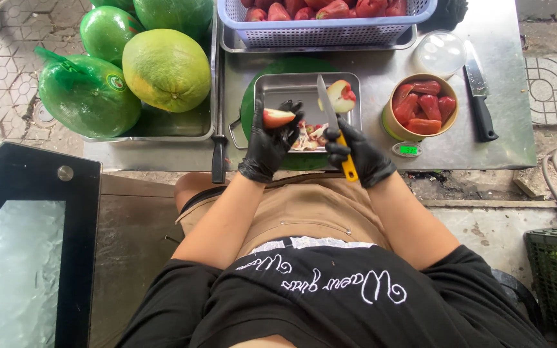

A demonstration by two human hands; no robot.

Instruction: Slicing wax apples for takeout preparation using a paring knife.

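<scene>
Gripping a rose apple wedge (277,117) in the left hand (271,147), right hand (360,154) clutching the yellow-handled knife (334,125); I'd keep fingertips tucked and trim over the metal tray (272,87) just beyond them.

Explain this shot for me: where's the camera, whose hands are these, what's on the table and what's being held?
One view only: a camera worn on a person's head, looking down past their lap at a steel table. No machine; both hands wear black gloves. The left hand holds a cut piece of red fruit with pale flesh. The right hand grips a yellow-handled knife, blade pointing away, over a small metal tray that holds trimmings and another fruit piece. To the right stands a tub of cut red fruit on a small scale; a black-handled knife lies beyond. Above is a blue basket of whole red fruit; at left, big green pomelos.
</scene>
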